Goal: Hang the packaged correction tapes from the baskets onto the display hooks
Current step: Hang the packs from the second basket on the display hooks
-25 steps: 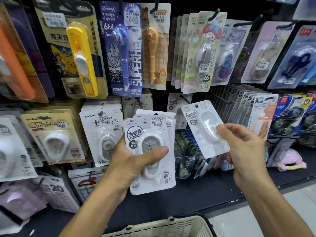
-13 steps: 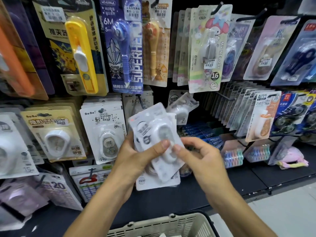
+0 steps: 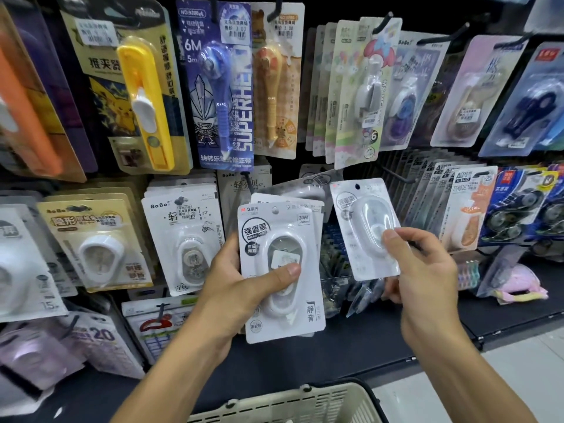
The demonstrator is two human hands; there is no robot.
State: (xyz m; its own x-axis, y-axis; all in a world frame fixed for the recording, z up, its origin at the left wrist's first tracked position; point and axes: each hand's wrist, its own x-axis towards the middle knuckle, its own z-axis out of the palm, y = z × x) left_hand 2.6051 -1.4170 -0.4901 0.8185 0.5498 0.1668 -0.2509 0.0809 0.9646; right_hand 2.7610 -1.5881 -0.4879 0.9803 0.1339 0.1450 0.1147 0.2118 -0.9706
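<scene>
My left hand (image 3: 241, 288) grips a small stack of white packaged correction tapes (image 3: 283, 270), thumb across the front blister. Beside it on the right, my right hand (image 3: 424, 270) pinches a single white correction tape pack (image 3: 363, 227) by its lower part, held upright in front of the display. The single pack's hang hole points up toward a bare black display hook (image 3: 396, 175) that sticks out of the rack just above and to the right. A few more of the same white packs (image 3: 308, 184) hang behind the stack.
A cream plastic basket (image 3: 293, 404) sits at the bottom edge below my arms. The rack is crowded with hanging packs: a yellow clip tool (image 3: 146, 102), a blue pen-type tape (image 3: 222, 87), BoBo white tapes (image 3: 186, 239). A dark shelf (image 3: 366, 340) runs under the hooks.
My right hand has drawn one pack off the stack in my left hand and moved it out to the right and up. The left hand's stack has turned upright again.
</scene>
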